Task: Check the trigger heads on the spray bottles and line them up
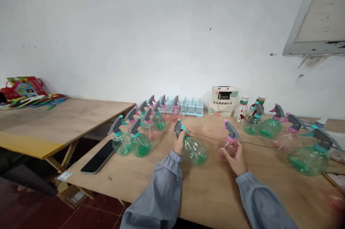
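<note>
My left hand (179, 143) is closed round the grey-and-blue spray head of a green spray bottle (196, 151), which tilts with its base toward the right. On the right, my right hand (236, 158) grips the round body of a pink spray bottle (226, 145) with a grey-and-pink trigger head, standing nearly upright. Some fingers are hidden behind the bottles. To the left stands a group of green and pink spray bottles, the nearest being a green one (140, 144). More such bottles stand at the right, among them a large green bottle (308, 159).
A black phone (98, 158) lies at the table's left edge. Along the wall stand a pale blue ice-pop mould (192, 107), a paper bag (223, 103) and a white drink bottle (242, 108). A second table (67, 121) at the left holds colourful strips (35, 101).
</note>
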Demonstrator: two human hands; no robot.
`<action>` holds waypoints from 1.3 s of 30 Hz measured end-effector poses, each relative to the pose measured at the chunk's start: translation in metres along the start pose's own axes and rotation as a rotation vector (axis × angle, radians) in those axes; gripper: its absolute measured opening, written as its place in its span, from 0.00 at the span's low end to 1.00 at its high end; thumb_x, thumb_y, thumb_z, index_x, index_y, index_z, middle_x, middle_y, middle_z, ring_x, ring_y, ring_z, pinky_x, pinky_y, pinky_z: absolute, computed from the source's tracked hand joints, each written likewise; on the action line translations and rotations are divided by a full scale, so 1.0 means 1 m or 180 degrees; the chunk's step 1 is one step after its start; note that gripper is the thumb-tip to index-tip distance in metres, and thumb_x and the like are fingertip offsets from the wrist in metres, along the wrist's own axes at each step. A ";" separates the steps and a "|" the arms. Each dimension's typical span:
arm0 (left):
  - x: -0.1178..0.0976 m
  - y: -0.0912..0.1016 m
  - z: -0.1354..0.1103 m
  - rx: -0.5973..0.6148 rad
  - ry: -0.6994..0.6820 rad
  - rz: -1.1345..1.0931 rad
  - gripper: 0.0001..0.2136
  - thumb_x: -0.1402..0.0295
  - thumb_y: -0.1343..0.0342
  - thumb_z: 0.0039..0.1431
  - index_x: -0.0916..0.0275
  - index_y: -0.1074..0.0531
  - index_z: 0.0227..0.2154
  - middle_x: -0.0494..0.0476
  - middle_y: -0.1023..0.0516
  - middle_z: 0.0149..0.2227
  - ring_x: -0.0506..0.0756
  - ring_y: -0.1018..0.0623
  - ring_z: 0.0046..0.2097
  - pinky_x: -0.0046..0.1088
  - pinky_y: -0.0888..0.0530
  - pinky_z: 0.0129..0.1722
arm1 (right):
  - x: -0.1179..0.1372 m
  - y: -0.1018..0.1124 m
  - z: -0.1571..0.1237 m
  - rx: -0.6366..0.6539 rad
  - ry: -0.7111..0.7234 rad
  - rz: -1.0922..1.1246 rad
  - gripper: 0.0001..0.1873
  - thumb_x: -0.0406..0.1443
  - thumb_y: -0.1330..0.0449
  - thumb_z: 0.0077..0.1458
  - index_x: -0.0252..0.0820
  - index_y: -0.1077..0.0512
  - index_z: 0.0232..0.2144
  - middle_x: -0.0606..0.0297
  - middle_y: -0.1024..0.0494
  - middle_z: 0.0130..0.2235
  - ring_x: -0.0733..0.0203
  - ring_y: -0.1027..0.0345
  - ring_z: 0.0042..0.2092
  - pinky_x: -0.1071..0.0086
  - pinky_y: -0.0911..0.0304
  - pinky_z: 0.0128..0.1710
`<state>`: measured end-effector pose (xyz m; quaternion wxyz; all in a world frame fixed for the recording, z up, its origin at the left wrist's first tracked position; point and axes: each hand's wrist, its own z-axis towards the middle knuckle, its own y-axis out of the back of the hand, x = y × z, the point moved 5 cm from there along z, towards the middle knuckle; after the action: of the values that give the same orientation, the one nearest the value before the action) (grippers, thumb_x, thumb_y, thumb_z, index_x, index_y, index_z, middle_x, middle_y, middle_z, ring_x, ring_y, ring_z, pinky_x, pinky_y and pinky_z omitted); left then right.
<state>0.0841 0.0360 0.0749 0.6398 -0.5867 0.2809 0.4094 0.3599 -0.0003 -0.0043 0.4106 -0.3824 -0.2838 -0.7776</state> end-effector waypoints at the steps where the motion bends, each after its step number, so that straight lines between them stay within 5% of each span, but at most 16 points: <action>1: -0.002 0.001 0.000 -0.0095 -0.0065 -0.0010 0.22 0.52 0.33 0.39 0.63 0.29 0.30 0.56 0.19 0.30 0.55 0.20 0.28 0.28 0.29 0.27 | 0.000 0.000 0.000 -0.0004 -0.0015 -0.0010 0.47 0.56 0.32 0.45 0.42 0.43 0.59 0.47 0.32 0.56 0.45 0.35 0.57 0.48 0.39 0.59; 6: -0.008 -0.008 -0.006 0.0321 -0.0091 0.0069 0.25 0.53 0.32 0.39 0.64 0.26 0.37 0.59 0.17 0.35 0.54 0.20 0.27 0.26 0.30 0.24 | -0.003 0.000 0.000 0.0009 -0.0122 0.0051 0.48 0.56 0.32 0.43 0.41 0.44 0.59 0.46 0.33 0.58 0.43 0.35 0.58 0.46 0.41 0.60; 13: 0.002 -0.003 -0.005 0.0288 0.0026 0.0128 0.20 0.53 0.33 0.37 0.64 0.27 0.28 0.57 0.20 0.27 0.56 0.20 0.27 0.31 0.27 0.28 | -0.004 0.001 0.001 0.0000 -0.0028 -0.0020 0.49 0.56 0.32 0.44 0.41 0.44 0.60 0.45 0.34 0.59 0.44 0.39 0.61 0.46 0.43 0.62; 19: 0.000 -0.011 -0.010 0.0780 0.0069 0.0314 0.18 0.55 0.34 0.42 0.61 0.23 0.34 0.62 0.18 0.36 0.59 0.21 0.31 0.34 0.28 0.29 | -0.003 -0.001 0.001 0.0011 -0.0027 0.0067 0.48 0.57 0.32 0.43 0.42 0.44 0.59 0.46 0.32 0.57 0.44 0.35 0.58 0.46 0.40 0.61; 26: 0.005 0.000 -0.001 0.0263 0.0125 0.0103 0.19 0.55 0.34 0.36 0.62 0.28 0.29 0.54 0.22 0.27 0.55 0.21 0.27 0.30 0.29 0.29 | -0.003 -0.001 0.000 0.0026 -0.0096 0.0106 0.49 0.56 0.32 0.43 0.41 0.44 0.59 0.44 0.34 0.59 0.43 0.36 0.60 0.45 0.41 0.61; 33: 0.000 -0.007 -0.006 0.0645 0.0132 0.0185 0.20 0.56 0.32 0.37 0.64 0.26 0.32 0.54 0.22 0.25 0.52 0.23 0.25 0.28 0.29 0.26 | -0.008 -0.001 0.001 0.0045 -0.0108 0.0125 0.50 0.56 0.31 0.42 0.41 0.44 0.60 0.44 0.35 0.60 0.42 0.36 0.60 0.45 0.41 0.61; 39: -0.006 -0.006 -0.006 0.0390 -0.0353 0.0601 0.19 0.52 0.36 0.41 0.63 0.28 0.28 0.55 0.20 0.28 0.53 0.22 0.25 0.31 0.26 0.29 | -0.003 -0.001 0.000 0.0097 -0.0116 0.0172 0.48 0.55 0.31 0.44 0.41 0.44 0.60 0.45 0.32 0.58 0.43 0.35 0.59 0.45 0.41 0.61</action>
<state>0.0868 0.0293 0.0816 0.6476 -0.4940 0.3235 0.4816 0.3597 0.0012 -0.0067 0.4319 -0.3977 -0.2926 -0.7548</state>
